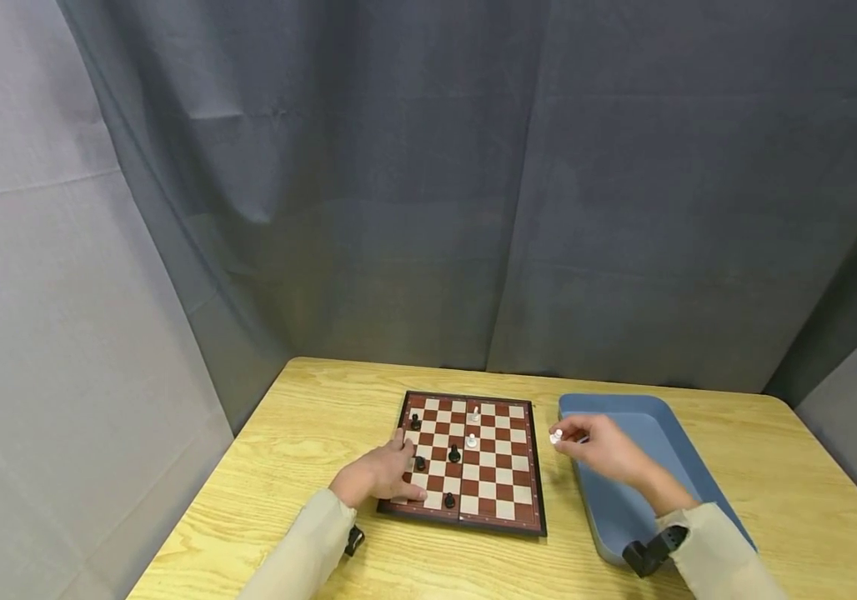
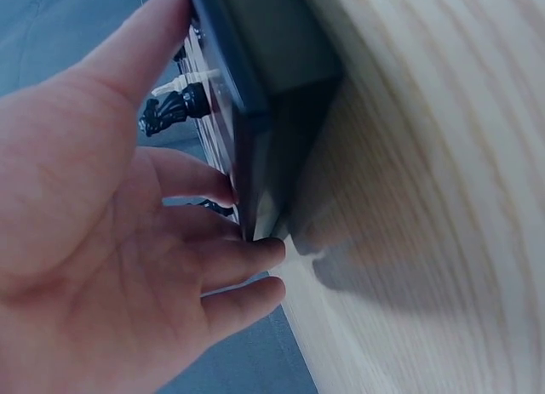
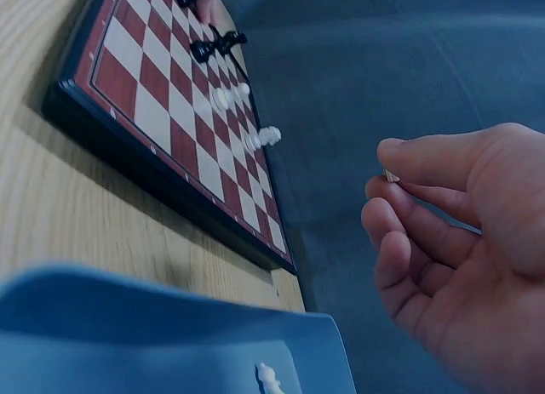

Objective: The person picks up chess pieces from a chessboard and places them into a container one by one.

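One partly hidden white piece (image 1: 555, 437) sits pinched in right hand (image 1: 604, 450), left hand (image 1: 379, 475) spread.

This looks like a curtained-off, lab-like recording space, judging by the dark grey curtain (image 1: 413, 183) behind the wood-grained tabletop (image 1: 286, 433), the paler cloth (image 1: 38, 292) (visibly creased) at the left, and the black wrist-worn devices (image 1: 649, 554).
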The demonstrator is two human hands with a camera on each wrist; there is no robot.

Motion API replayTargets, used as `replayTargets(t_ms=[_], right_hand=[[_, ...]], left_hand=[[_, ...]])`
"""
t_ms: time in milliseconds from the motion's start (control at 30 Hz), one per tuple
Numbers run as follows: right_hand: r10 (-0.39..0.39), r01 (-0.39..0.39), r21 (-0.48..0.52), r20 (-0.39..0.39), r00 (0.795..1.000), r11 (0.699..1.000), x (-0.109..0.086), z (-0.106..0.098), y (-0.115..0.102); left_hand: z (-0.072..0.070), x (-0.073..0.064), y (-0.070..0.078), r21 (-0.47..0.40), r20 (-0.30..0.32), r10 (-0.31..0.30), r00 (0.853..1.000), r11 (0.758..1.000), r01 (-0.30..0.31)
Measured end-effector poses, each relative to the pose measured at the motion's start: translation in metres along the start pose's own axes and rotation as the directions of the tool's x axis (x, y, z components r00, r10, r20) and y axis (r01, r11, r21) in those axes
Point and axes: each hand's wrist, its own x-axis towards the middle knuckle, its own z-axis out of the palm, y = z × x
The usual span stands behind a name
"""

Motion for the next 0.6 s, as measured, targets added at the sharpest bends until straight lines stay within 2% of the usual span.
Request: replayTargets(t_ms=[267,600], right_hand=[[0.056,-0.056,0.026,-0.025,0.998,0.998,0.002,-0.014,0.01],[0.082,-0.083,-0.018,-0.036,0.996,0.996,0.003,-0.025,0.023]], left_hand=[[-0.001,-0.001,0.001,0.023,-0.006,-0.002,1.0,1.0,0.003],[-0.001,0.001,0.001,0.097,-0.004,0.017,1.0,0.995,-0.016]])
